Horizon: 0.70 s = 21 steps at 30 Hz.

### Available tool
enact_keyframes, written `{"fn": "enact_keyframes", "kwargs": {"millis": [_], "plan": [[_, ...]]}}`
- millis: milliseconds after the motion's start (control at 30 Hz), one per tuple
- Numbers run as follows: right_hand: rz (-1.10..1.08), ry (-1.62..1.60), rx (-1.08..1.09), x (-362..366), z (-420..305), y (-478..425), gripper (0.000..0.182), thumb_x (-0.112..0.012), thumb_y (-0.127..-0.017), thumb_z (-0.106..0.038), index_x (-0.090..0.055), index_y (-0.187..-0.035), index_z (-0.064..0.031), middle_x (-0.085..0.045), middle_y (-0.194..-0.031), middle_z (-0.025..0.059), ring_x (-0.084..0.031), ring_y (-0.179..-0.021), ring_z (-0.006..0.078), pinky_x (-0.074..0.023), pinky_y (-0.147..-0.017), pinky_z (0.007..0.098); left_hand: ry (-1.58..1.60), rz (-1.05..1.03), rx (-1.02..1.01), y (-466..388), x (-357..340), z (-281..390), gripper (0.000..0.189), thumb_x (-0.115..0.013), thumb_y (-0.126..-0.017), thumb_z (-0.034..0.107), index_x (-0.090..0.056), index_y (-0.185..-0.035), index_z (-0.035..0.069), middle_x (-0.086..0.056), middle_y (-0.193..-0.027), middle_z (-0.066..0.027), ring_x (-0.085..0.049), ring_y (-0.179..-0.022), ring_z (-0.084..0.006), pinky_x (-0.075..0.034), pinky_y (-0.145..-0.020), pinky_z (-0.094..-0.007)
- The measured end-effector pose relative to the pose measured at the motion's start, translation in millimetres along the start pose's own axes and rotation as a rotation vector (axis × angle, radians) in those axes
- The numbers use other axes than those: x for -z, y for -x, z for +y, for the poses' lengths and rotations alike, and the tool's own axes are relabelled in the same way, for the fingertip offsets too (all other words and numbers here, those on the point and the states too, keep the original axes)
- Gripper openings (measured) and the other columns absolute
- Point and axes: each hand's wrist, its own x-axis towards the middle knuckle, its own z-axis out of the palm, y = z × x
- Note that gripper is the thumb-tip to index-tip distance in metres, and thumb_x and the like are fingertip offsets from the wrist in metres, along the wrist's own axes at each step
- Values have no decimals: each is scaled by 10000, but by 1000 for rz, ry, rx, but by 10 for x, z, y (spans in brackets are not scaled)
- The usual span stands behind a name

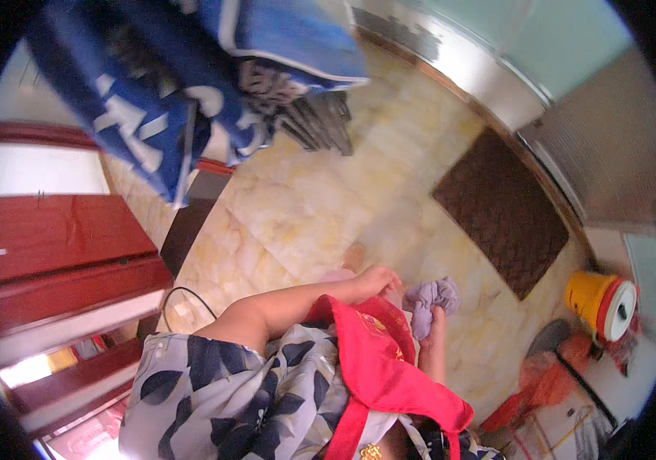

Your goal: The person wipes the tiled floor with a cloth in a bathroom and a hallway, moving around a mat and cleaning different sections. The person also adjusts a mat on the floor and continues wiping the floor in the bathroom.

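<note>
In front of my body, my right hand (435, 322) grips a bunched piece of pale purple cloth (431, 299). My left hand (376, 280) is held just left of the cloth with its fingers curled. Whether those fingers pinch anything is too blurred to tell. A red apron (374, 368) with a gold pattern hangs from my neck over a black-and-white leaf-print garment (219, 391). It hides part of my right arm. Below my hands, part of a bare foot (353, 257) shows on the marbled tile floor (282, 213).
Blue cloth items (150, 115) with white markings hang at upper left, beside grey strips (319, 121). A reddish wooden cabinet (63, 236) stands left, near a black cable (187, 289). To the right are a dark brown mat (500, 213), a yellow jug (589, 299) and red plastic bags (552, 374).
</note>
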Motion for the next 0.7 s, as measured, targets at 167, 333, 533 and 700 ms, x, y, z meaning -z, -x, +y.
{"fn": "enact_keyframes", "kwargs": {"millis": [167,333,533,700], "plan": [[-181,284,84,-736,-520,772,469,-574,-706,-191,-522,-1143,-30,-581,-1024,94,-577,-905,199,-493,-768,319,103,41,-18,546,-205,280,251,-339,-895,86,-571,-952,10,-440,-648,15,-369,-525,-90,-334,-445,-243],[-577,463,210,-1218,-1024,1420,624,-593,-612,-49,-485,-1227,-58,-512,-1212,80,-495,-1134,220,-393,-970,357,153,116,-269,1248,-583,547,248,-390,-866,106,-604,-956,18,-422,-612,21,-365,-509,-96,-343,-451,-256],[-658,726,264,-1236,-1414,2321,412,-645,-774,-77,-536,-1171,-78,-524,-1133,48,-495,-1079,183,-407,-924,323,395,43,-425,2119,-921,491,275,-433,-870,113,-588,-1078,21,-510,-667,-6,-466,-587,-104,-383,-511,-249],[-951,661,252,-1199,-1368,2141,582,-613,-638,-16,-489,-1206,-52,-517,-1179,79,-500,-1105,209,-392,-960,332,400,155,-568,2597,-1196,451,201,-550,-882,143,-597,-1031,16,-540,-718,-19,-529,-649,-117,-458,-554,-271]]}}
